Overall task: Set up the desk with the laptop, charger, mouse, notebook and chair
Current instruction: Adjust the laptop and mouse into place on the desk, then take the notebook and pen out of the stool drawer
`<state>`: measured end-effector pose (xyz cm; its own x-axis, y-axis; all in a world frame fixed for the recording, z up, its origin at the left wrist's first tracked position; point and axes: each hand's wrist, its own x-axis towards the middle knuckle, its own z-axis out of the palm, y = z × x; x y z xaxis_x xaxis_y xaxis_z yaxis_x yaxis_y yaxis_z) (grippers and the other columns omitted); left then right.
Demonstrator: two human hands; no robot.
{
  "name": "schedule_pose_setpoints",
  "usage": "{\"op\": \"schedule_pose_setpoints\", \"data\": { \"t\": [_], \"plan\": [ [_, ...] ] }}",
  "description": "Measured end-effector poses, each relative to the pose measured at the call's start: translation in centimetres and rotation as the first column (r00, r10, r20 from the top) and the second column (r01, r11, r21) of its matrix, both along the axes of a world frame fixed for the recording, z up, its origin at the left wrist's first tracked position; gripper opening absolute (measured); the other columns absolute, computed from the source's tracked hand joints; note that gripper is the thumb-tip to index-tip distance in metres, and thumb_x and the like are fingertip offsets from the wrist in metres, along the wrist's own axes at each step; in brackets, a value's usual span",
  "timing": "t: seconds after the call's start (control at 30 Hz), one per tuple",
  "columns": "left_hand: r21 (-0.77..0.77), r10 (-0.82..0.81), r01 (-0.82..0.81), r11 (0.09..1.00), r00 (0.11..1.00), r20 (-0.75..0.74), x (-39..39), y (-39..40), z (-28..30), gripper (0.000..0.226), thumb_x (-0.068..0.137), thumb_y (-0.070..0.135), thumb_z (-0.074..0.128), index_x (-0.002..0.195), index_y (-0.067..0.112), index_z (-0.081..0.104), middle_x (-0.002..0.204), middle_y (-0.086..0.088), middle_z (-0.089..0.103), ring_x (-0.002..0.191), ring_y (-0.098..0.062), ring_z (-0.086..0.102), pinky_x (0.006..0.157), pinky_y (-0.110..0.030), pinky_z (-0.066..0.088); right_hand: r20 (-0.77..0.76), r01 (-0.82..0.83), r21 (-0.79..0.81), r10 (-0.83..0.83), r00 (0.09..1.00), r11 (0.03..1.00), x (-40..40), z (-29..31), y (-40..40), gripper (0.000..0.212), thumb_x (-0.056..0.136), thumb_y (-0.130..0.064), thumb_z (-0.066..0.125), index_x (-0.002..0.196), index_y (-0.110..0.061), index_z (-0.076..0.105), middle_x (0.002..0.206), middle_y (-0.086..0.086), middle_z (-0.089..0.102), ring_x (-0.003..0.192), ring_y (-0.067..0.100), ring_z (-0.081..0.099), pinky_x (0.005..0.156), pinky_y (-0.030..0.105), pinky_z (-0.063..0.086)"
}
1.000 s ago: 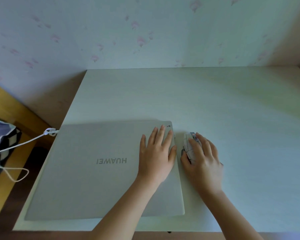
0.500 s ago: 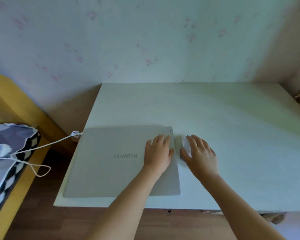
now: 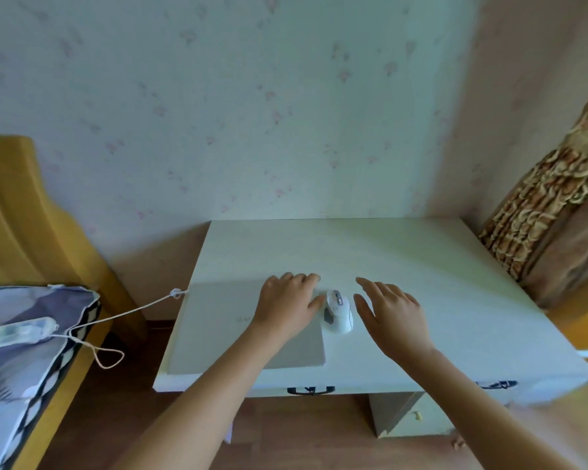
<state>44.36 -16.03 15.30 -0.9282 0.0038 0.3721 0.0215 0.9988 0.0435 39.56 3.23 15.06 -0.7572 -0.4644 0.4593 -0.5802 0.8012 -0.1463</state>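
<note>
Two bare forearms reach in from the bottom edge toward the white desk surface [image 3: 404, 259], whose front carries dark drawer handles [image 3: 310, 390] just under the near rim. On the near left part of the surface lies the closed silver laptop [image 3: 218, 320], lid down, with part of its logo showing beside the left wrist. The left hand [image 3: 287, 305] rests on the laptop's far right corner, palm down, fingers curled slightly over the lid's far edge; its grip encloses nothing and the fingers stay loose. Just to the right of the laptop's right edge sits the white mouse [image 3: 339, 311], flat on the surface, with a dark patch on its left side. The right hand [image 3: 389, 315] is just beside the mouse on its right, apart from it, fingers spread and straight, grip open and holding nothing. From the laptop's far left corner a white charger cable [image 3: 129, 310] runs off the surface to the left, loops down, and reaches a white charger brick [image 3: 19, 330] lying on grey and checkered bedding [image 3: 24, 378] on a bed with a yellow wooden frame [image 3: 21, 232]. Brown wooden floor [image 3: 302, 432] shows below the desk. At the far right hangs a brown patterned curtain [image 3: 554, 212]. Behind the surface rises pale wallpaper [image 3: 252, 96] with small pink motifs.
</note>
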Motion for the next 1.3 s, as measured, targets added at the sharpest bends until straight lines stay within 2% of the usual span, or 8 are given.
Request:
{"op": "schedule_pose_setpoints", "data": {
  "t": [0.1,0.27,0.43,0.73,0.93,1.03,1.2,1.3],
  "plan": [
    [0.002,-0.1,0.1,0.995,0.995,-0.009,1.6,1.2,2.3,0.04,0.098,0.044,0.042,0.129,0.023,0.053,0.108,0.002,0.07,0.099,-0.023,0.062,0.069,-0.031,0.034,-0.004,0.075,-0.026,-0.075,0.997,0.997,3.0,2.0,1.6,0.034,0.089,-0.036,0.046,0.112,-0.019,0.065,0.088,-0.001,0.073,0.077,0.023,0.068,0.058,0.033,0.053],
    [-0.008,-0.248,0.248,0.969,0.969,0.01,2.2,2.7,5.4,0.042,0.098,0.05,0.038,0.131,0.028,0.05,0.108,0.007,0.069,0.098,-0.017,0.063,0.077,-0.029,0.042,-0.025,0.25,-0.046,-0.252,0.967,0.967,7.5,4.6,3.6,0.032,0.093,-0.036,0.046,0.116,-0.02,0.062,0.094,-0.004,0.073,0.085,0.021,0.068,0.065,0.034,0.052],
    [0.033,-0.483,0.483,0.875,0.876,-0.011,3.8,5.3,7.0,0.04,0.098,0.049,0.04,0.131,0.029,0.052,0.109,0.008,0.07,0.094,-0.014,0.065,0.077,-0.027,0.046,-0.015,0.451,-0.066,-0.453,0.892,0.89,13.1,6.0,5.4,0.035,0.095,-0.038,0.041,0.12,-0.022,0.059,0.098,-0.005,0.072,0.09,0.021,0.067,0.065,0.034,0.051],
    [0.009,-0.763,0.763,0.647,0.647,-0.011,10.2,15.4,6.8,0.037,0.095,0.049,0.044,0.124,0.031,0.058,0.102,0.008,0.072,0.088,-0.014,0.067,0.074,-0.027,0.052,-0.043,0.739,-0.069,-0.743,0.668,0.67,26.4,6.7,12.1,0.039,0.091,-0.041,0.035,0.111,-0.021,0.064,0.088,-0.005,0.072,0.079,0.019,0.068,0.058,0.03,0.05],
    [-0.026,-0.869,0.869,0.494,0.493,-0.034,17.9,25.4,8.1,0.033,0.093,0.049,0.048,0.119,0.032,0.06,0.098,0.009,0.071,0.085,-0.017,0.067,0.068,-0.025,0.043,-0.042,0.874,-0.111,-0.881,0.471,0.473,37.8,7.6,19.9,0.04,0.089,-0.042,0.039,0.108,-0.021,0.067,0.09,-0.006,0.073,0.08,0.017,0.068,0.058,0.028,0.049],
    [-0.002,-0.893,0.897,0.441,0.439,-0.098,22.0,30.6,8.6,0.027,0.09,0.049,0.054,0.11,0.034,0.065,0.087,0.011,0.071,0.074,-0.015,0.067,0.062,-0.027,0.046,-0.027,0.913,-0.155,-0.925,0.379,0.378,44.3,7.9,24.3,0.041,0.089,-0.044,0.039,0.112,-0.023,0.066,0.093,-0.009,0.072,0.085,0.015,0.067,0.062,0.029,0.05],
    [0.125,-0.942,0.94,0.319,0.329,-0.073,30.4,40.0,8.1,0.028,0.089,0.052,0.055,0.113,0.039,0.062,0.094,0.018,0.07,0.086,-0.008,0.066,0.067,-0.027,0.048,0.009,0.959,-0.19,-0.976,0.216,0.21,54.1,7.7,30.9,0.041,0.086,-0.046,0.039,0.111,-0.026,0.065,0.094,-0.011,0.071,0.085,0.014,0.067,0.058,0.028,0.049],
    [0.088,-0.957,0.959,0.27,0.277,-0.085,34.6,45.0,7.6,0.025,0.078,0.049,0.072,0.099,0.036,0.07,0.077,0.019,0.07,0.067,-0.007,0.066,0.052,-0.024,0.044,0.078,0.971,-0.203,-0.987,0.141,0.123,58.7,7.3,34.3,0.042,0.085,-0.048,0.04,0.116,-0.029,0.061,0.1,-0.013,0.07,0.089,0.013,0.066,0.061,0.029,0.05]
  ]
}}
